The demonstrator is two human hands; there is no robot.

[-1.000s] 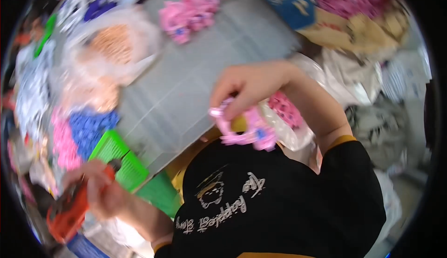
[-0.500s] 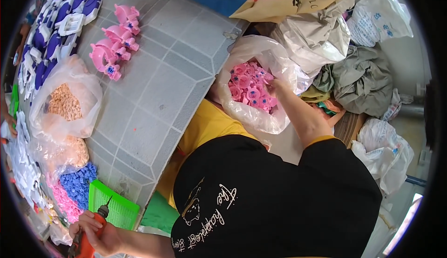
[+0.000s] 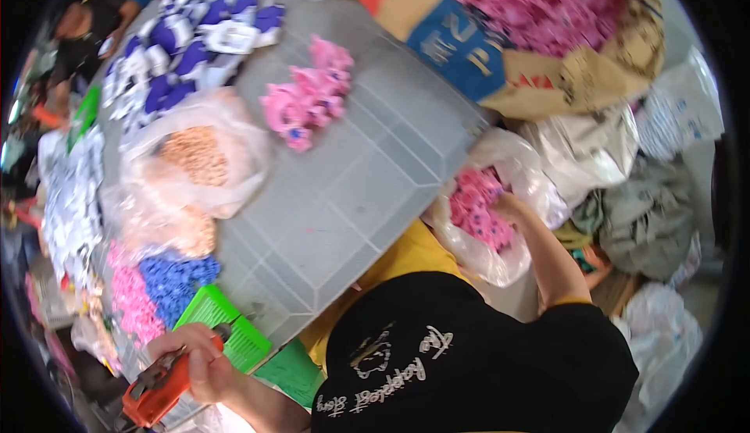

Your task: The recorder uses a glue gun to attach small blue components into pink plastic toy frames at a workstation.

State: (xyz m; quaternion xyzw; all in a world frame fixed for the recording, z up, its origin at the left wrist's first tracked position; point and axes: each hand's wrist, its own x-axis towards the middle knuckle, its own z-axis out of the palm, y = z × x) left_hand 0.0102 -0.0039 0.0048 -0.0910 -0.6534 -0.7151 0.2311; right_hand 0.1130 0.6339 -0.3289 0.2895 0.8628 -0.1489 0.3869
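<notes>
Hand could pass over table (image 3: 336,199) between basket (image 3: 246,342) and sack (image 3: 539,93); in the way: pink cluster (image 3: 308,99) toward far side, peach bag (image 3: 244,140) at left, basket close by left hand (image 3: 201,363).

Lettering (image 3: 435,338) shows on black shirt (image 3: 500,355) and tan sack (image 3: 582,93).

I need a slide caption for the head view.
Left hand holds an orange power driver; right hand reaches into a translucent bag of pink parts.
</notes>
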